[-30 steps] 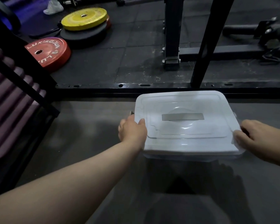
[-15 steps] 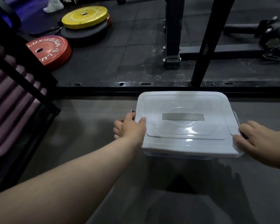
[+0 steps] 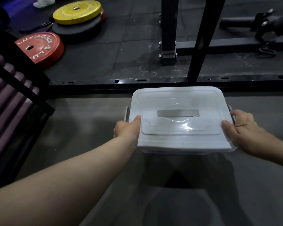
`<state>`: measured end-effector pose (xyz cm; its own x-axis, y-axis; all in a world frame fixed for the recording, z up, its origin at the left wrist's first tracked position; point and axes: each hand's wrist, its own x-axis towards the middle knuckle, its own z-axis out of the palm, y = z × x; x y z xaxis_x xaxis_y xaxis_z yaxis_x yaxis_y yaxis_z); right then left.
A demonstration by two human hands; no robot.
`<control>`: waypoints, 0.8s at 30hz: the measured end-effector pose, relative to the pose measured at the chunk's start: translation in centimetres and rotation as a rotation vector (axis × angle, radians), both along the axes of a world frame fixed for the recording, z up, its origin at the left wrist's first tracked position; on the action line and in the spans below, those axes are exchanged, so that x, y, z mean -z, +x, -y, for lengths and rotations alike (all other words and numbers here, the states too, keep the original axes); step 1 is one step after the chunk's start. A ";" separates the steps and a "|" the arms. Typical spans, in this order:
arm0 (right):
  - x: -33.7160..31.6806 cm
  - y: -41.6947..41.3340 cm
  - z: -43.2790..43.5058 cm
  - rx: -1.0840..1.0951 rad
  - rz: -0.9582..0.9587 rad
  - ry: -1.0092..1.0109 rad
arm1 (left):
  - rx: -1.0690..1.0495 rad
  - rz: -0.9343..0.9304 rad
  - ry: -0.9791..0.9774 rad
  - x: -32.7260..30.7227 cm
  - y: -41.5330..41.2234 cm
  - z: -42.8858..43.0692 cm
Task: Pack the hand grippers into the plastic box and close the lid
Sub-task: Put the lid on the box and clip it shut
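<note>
Head view puts the white plastic box [image 3: 178, 150], its lid [image 3: 180, 118] on top, at the centre right of the frame on the grey floor [image 3: 88, 121]. We see our left hand [image 3: 127, 130] grasping its left edge and our right hand [image 3: 242, 128] grasping its right edge, thumbs on the lid. A red weight plate [image 3: 39, 48] lies at the upper left.

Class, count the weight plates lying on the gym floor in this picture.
3: a red plate at the left, and a yellow plate stacked on a black plate behind it. More may be hidden underneath.
</note>
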<state>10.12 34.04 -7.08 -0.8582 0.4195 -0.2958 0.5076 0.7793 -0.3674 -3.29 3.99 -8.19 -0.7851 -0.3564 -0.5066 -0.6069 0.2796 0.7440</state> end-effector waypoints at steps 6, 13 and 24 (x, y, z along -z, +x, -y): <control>0.1 0.1 0.2 0.012 -0.006 -0.048 | 0.030 -0.075 -0.085 -0.2 -0.1 0.0; 0.3 0.1 0.4 0.017 -0.027 -0.081 | 0.167 -0.213 -0.385 -0.6 0.4 -0.4; 0.3 0.1 0.5 0.024 -0.054 -0.077 | 0.277 -0.313 -0.614 0.0 0.8 -0.5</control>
